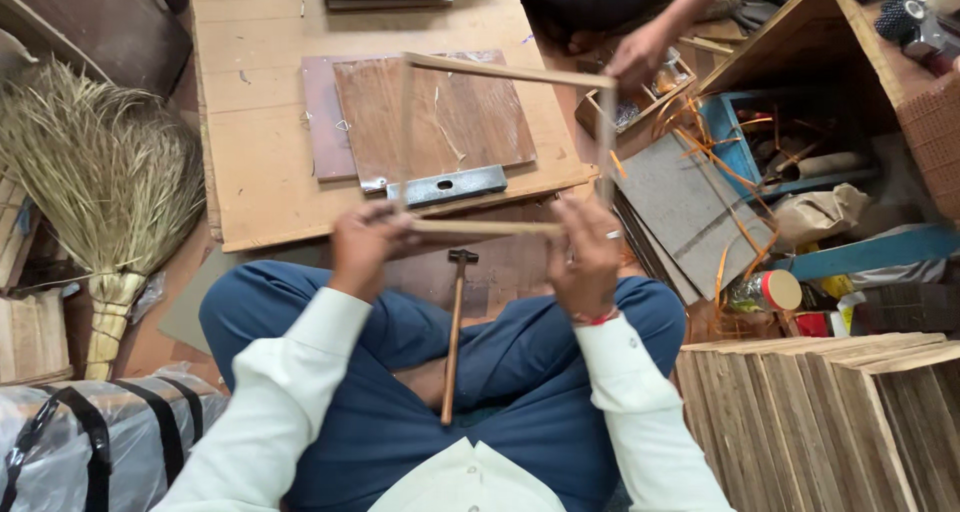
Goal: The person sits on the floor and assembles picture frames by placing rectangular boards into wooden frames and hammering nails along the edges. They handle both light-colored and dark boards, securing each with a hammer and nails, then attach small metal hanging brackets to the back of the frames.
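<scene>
Between the hands sits a square wooden frame of thin strips, held up over the person's crossed legs. Left hand is closed on the near strip at its left corner, fingers curled over the wood. Right hand is clamped on the same strip at its right corner, where the right upright meets it; a ring shows on one finger and a red thread at the wrist. So the hands are apart, one at each near corner, both gripping the frame.

Just below and between the hands a hammer lies on the floor and lap, head toward the frame, wooden handle running back toward the body. Beyond the hands, seen through the frame, a low wooden board serves as the desk; on it rest a dark brown panel and, at its near edge, a grey metal bar with a hole in it.

Far beyond the right hand, another person's hand touches the frame's far right corner (only the forearm and hand show). Left of the left hand a straw broom lies on the floor. Right of the right hand stands a stack of planks, with orange strips scattered beyond it.
</scene>
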`<move>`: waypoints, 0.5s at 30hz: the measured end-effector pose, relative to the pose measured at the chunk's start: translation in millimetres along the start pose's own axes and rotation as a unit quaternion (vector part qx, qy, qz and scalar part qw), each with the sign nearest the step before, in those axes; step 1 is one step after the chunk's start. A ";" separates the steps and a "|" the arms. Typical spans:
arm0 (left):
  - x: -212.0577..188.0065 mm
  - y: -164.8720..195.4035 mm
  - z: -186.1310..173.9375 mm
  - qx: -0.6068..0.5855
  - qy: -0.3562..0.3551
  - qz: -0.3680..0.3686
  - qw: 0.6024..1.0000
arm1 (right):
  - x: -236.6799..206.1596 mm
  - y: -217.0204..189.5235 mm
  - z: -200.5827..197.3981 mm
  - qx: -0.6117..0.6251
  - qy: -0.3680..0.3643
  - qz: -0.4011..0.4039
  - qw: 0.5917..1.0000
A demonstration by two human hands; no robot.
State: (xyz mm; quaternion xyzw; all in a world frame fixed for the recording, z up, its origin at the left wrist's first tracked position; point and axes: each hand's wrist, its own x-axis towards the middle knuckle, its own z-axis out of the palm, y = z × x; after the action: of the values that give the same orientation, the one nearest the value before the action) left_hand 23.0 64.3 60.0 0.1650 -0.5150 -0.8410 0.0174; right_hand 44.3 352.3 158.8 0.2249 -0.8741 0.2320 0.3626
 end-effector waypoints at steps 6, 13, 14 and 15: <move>52.0 18.8 -75.1 0.014 0.093 0.008 0.995 | -22.7 92.2 10.8 0.091 0.006 0.273 0.958; 69.7 -3.9 -98.8 -0.025 0.158 -0.034 0.987 | -75.8 230.5 -6.1 0.167 0.019 0.512 0.843; 70.3 -4.7 -99.6 -0.036 0.156 -0.039 0.986 | -81.6 249.8 -11.5 0.187 0.032 0.542 0.819; 70.6 -7.3 -99.5 -0.048 0.149 -0.048 0.987 | -88.8 265.1 -12.2 0.202 0.048 0.571 0.794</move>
State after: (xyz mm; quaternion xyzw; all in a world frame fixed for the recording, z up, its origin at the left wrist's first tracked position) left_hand -13.3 -32.0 -6.0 0.3119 -0.4575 -0.8304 0.0620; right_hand -41.6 589.0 36.6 -0.2587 -0.7585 0.5786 0.1515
